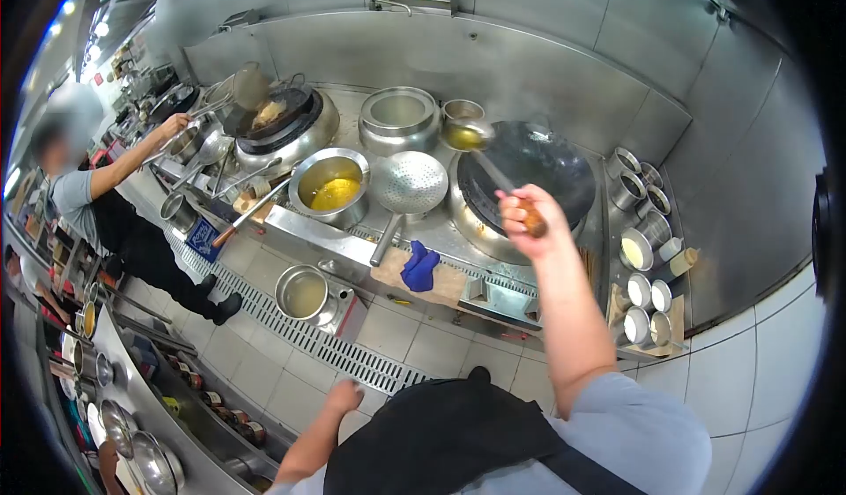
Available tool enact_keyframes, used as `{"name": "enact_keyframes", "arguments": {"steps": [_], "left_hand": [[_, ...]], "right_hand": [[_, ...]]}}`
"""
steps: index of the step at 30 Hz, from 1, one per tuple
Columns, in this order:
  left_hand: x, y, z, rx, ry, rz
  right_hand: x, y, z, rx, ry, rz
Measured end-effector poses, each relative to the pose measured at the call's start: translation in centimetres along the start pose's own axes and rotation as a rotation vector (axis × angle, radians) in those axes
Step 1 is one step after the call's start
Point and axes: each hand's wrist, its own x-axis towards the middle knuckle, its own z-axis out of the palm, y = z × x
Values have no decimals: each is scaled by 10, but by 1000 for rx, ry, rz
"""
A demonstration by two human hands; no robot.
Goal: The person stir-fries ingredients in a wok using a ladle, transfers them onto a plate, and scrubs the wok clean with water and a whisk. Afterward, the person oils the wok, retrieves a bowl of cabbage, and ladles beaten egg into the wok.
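My right hand (535, 223) is wrapped round the wooden grip of a ladle (498, 175), held out over the near side of a large black wok (548, 167). The ladle's bowl (468, 134) holds yellowish liquid, apparently oil, and is beside a small metal pot (463, 111) at the wok's back left; I cannot tell whether they touch. Low beside my apron, my left hand (346, 395) hangs with its fingers curled in and nothing visible in it. A perforated strainer (409, 183) rests left of the wok, near a pot (328, 162) of yellow oil.
A blue cloth (420, 267) lies on the counter's front edge. Several metal cups (635, 249) and squeeze bottles (677, 264) stand at the right. A pot (302, 293) sits low in front of the counter. At the left, a co-worker (106, 186) handles a strainer over another wok (275, 116).
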Motion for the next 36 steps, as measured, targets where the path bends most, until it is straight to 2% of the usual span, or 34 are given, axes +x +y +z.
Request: {"name": "enact_keyframes", "arguments": {"steps": [2,3,4,6,8,9,11,12,14,16,18,20,22,24,25,26,28,30,32,33,34,36], "left_hand": [[24,75,-48,47,-17,144],[38,102,-55,-72,134,194],[50,131,-70,-83,211,297],[93,175,-77,-47,494,442],[98,233,-110,-41,565,395],[110,244,-114,-46,569,392],[143,262,-110,126,713,323],[160,264,-106,165,689,264],[166,274,-119,213,403,70],[154,286,-130,289,325,41],[161,285,-119,240,424,30],[155,289,-121,128,428,35],[157,285,-120,-22,435,69],[196,236,-107,-363,411,133],[159,258,-124,-757,293,86],[144,257,-128,-752,299,80],[119,246,-127,-1711,14,55],[84,256,-130,-1850,-9,77],[67,258,-128,-2091,-21,326],[63,260,-125,-2134,4,362],[55,270,-128,-2154,-97,438],[59,276,-113,-2207,-236,549]], "right_hand": [[-16,-27,-25,-187,161,-67],[-25,-37,-35,-298,241,-104],[-34,-47,-45,-409,318,-142],[-51,-68,-73,-567,434,-164],[-69,-91,-101,-652,517,-107],[-78,-93,-108,-659,515,-107],[-106,-97,-115,-830,629,-125],[-117,-92,-114,-882,656,-124],[-124,-82,-126,-766,592,-99],[-114,-81,-142,-536,378,41],[-90,-78,-142,-379,291,-82],[-38,-73,-179,1,255,-47],[-11,-50,-164,-22,461,-195],[3,-21,-159,-236,557,-356],[-19,-20,-138,-201,590,-257],[-42,-24,-122,-231,582,-194],[-62,-35,-121,-258,500,-88],[-58,-51,-124,-196,453,36],[-32,-70,-144,-153,333,44],[-15,-78,-152,-94,323,24],[-1,-83,-158,-37,318,4],[19,-74,-164,-55,333,-171]]}}
